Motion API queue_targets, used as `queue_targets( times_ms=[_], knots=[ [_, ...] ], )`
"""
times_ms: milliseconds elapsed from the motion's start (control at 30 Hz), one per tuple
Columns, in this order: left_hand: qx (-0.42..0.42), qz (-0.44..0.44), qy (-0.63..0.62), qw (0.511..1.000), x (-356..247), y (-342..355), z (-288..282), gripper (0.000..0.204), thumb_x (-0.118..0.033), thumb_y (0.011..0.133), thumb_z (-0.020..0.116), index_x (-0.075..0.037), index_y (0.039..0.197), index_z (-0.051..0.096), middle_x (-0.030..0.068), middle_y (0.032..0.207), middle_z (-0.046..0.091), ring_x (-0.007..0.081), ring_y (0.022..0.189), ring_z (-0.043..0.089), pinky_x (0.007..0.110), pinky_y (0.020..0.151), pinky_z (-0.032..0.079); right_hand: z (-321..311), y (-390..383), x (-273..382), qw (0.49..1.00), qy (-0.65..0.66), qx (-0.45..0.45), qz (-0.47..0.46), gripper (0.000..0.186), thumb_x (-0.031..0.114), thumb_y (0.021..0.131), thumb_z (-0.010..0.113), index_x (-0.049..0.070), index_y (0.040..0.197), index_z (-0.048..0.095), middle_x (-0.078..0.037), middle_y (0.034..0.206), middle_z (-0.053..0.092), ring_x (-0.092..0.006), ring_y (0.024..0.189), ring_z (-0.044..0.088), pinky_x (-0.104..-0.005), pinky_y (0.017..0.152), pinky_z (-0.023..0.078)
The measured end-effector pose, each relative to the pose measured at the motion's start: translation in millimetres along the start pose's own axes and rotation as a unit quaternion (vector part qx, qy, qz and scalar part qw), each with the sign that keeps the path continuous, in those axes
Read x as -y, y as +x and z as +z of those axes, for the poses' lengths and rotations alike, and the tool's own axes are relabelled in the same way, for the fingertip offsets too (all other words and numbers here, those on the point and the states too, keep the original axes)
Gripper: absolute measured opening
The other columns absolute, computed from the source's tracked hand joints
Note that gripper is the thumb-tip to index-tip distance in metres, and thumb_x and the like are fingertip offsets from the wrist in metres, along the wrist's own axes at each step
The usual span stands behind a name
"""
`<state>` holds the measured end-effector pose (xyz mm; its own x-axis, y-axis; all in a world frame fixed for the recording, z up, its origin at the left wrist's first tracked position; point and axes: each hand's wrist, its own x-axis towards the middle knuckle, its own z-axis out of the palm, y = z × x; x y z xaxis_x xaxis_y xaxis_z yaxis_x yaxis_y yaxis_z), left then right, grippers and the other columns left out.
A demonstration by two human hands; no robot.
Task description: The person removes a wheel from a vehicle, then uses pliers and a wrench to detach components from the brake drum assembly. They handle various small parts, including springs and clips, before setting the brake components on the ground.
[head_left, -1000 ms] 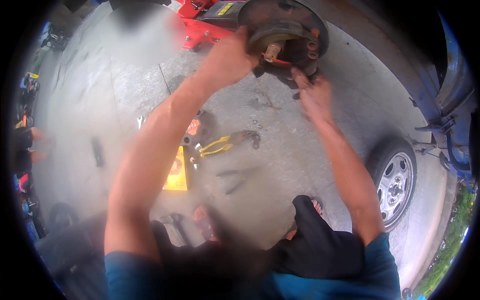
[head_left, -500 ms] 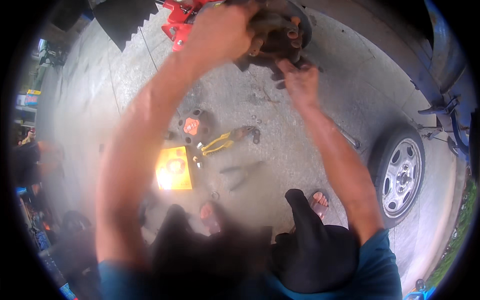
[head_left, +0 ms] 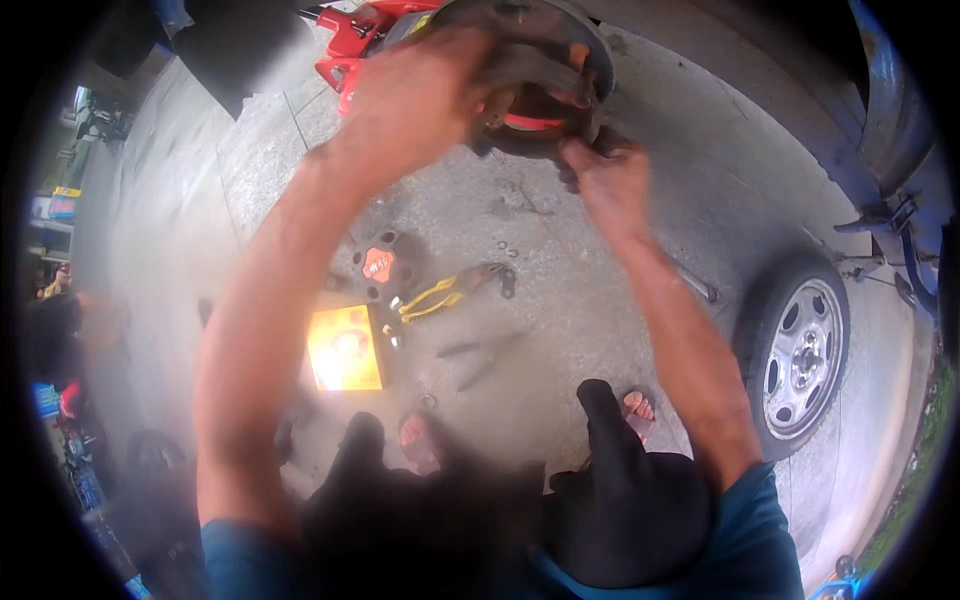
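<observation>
At the top of the view, both my hands are on a dark, rusty steering knuckle point(head_left: 545, 75) with a round opening, and a thin round plate behind it. My left hand point(head_left: 430, 95), blurred by motion, is closed round its left side; its fingertips are hard to make out. At the lower right edge, my right hand point(head_left: 610, 180) pinches the part with curled fingers. Red shows through the opening. Right behind the part, on the left, is a red floor jack point(head_left: 350, 40).
On the concrete floor lie a yellow box point(head_left: 345, 350), yellow-handled pliers point(head_left: 440, 295), a dark wheel cap point(head_left: 379, 264) with an orange centre, dark-handled pliers point(head_left: 465, 360) and a small metal ring point(head_left: 428, 400). A wheel point(head_left: 800, 360) lies at the right, below the car body point(head_left: 800, 120).
The knuckle has turned in my hands, so its opening now shows red behind it. My left hand has shifted left and down, and my right hand slightly down.
</observation>
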<state>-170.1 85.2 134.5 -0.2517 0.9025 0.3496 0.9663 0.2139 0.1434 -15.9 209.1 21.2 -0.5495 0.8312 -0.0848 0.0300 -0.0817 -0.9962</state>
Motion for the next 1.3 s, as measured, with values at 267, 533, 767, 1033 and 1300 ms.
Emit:
queue_targets(
  times_ms=[267, 533, 767, 1033, 1300],
  knots=[
    [-0.016, -0.256, -0.362, 0.896, 30.8, -80.1, 61.0, 0.051, -0.015, 0.072, 0.070, 0.003, 0.115, 0.049, 0.0223, 0.096, 0.063, 0.0357, 0.093, 0.062, 0.041, 0.081, 0.047, 3.2, 3.5, -12.7, 0.994, -0.055, -0.047, -0.076, 0.031, 0.027, 0.076, 0.067, 0.001, 0.092, 0.067, -0.017, 0.077, 0.067, -0.0279, 0.072, 0.065, -0.0388, 0.067, 0.049],
    [0.072, -0.278, -0.575, 0.767, -58.0, -71.1, 105.1, 0.051, -0.015, 0.071, 0.071, -0.002, 0.117, 0.054, 0.0154, 0.095, 0.065, 0.0225, 0.086, 0.063, 0.033, 0.078, 0.048, -53.4, -15.2, 82.5, 0.772, -0.598, -0.035, -0.213, 0.032, 0.020, 0.074, 0.066, 0.003, 0.101, 0.066, -0.016, 0.095, 0.066, -0.0323, 0.089, 0.063, -0.0405, 0.080, 0.049],
    [0.267, -0.237, -0.535, 0.765, -66.6, -131.5, 141.4, 0.043, -0.021, 0.066, 0.070, 0.003, 0.101, 0.060, 0.0162, 0.086, 0.064, 0.0213, 0.081, 0.061, 0.035, 0.074, 0.048, -66.1, -54.5, -39.0, 0.807, -0.479, 0.184, -0.292, 0.021, 0.021, 0.077, 0.062, 0.010, 0.094, 0.066, -0.010, 0.086, 0.065, -0.0284, 0.080, 0.063, -0.0395, 0.072, 0.051],
    [0.202, -0.400, -0.688, 0.570, -71.5, -211.4, 76.5, 0.036, -0.013, 0.079, 0.063, 0.005, 0.109, 0.057, 0.0148, 0.102, 0.061, 0.0224, 0.098, 0.058, 0.035, 0.087, 0.045, -10.8, -149.4, -68.6, 0.913, 0.083, 0.193, 0.350, 0.019, 0.019, 0.086, 0.052, 0.006, 0.098, 0.058, -0.006, 0.092, 0.061, -0.0189, 0.075, 0.060, -0.0359, 0.066, 0.052],
    [-0.052, -0.492, -0.824, 0.275, -86.0, -310.1, 106.1, 0.046, -0.015, 0.082, 0.062, -0.004, 0.124, 0.050, 0.0105, 0.113, 0.060, 0.0210, 0.102, 0.059, 0.038, 0.087, 0.049, 41.7, -132.2, -4.9, 0.822, -0.064, 0.442, 0.354, 0.033, 0.028, 0.087, 0.063, 0.002, 0.106, 0.055, -0.008, 0.091, 0.061, -0.0175, 0.078, 0.061, -0.0314, 0.066, 0.053]
  ],
)
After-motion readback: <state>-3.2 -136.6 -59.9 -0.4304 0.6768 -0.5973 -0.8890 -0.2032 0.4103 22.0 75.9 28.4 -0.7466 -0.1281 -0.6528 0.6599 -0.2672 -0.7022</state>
